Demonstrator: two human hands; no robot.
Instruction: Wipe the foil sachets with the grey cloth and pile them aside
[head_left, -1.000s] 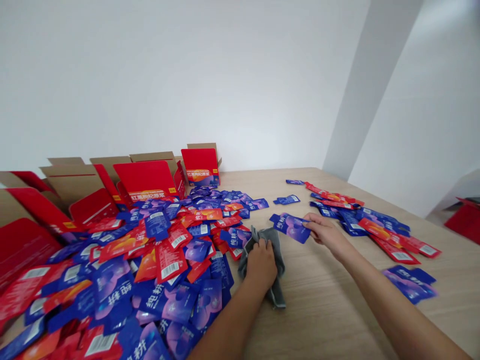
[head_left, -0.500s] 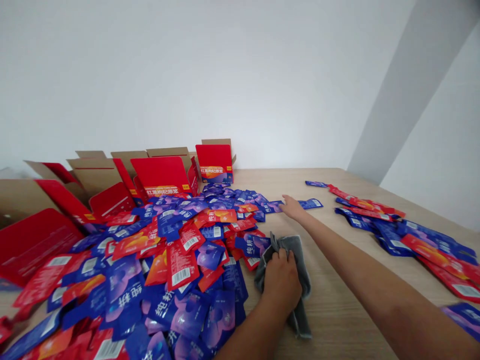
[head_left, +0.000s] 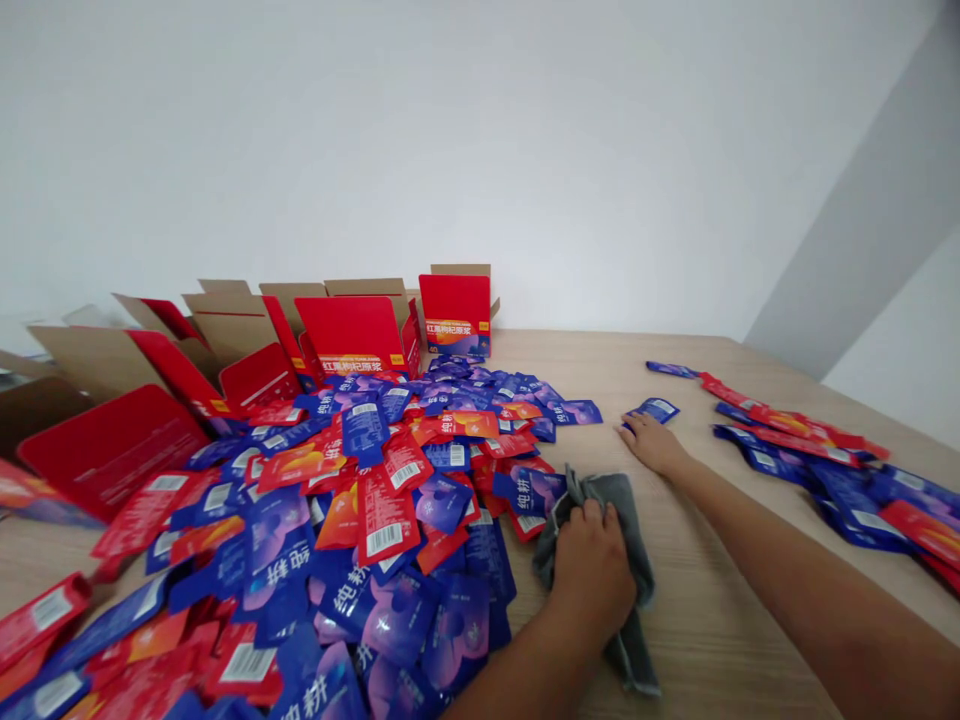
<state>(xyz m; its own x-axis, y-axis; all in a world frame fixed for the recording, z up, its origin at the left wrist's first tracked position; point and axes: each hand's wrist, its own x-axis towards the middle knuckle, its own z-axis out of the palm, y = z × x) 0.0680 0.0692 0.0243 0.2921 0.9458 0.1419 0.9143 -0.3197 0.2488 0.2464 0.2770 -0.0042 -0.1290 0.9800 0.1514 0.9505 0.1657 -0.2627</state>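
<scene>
My left hand [head_left: 592, 565] is closed on a bunched grey cloth [head_left: 626, 500], which lies against the wooden table at the right edge of a large heap of sachets [head_left: 390, 540]. Farther out, my right hand [head_left: 649, 443] rests low over the near side of a single blue sachet [head_left: 661, 408]. Its fingers are stretched out to the left, and they hide part of that sachet. Another blue sachet [head_left: 576, 412] sticks out from the heap, a little to the left of the right hand's fingertips. The heap mixes red and blue sachets, many with barcodes.
Several open red cartons [head_left: 352, 335] stand in a row at the back left, flaps up. One red carton [head_left: 455, 310] stands apart near the white wall. Along the right side of the table [head_left: 585, 350] runs a loose line of red and blue sachets [head_left: 795, 430].
My right hand has moved right and nearer to me, down over the single blue sachet. The left hand still grips the cloth. The view has turned slightly left.
</scene>
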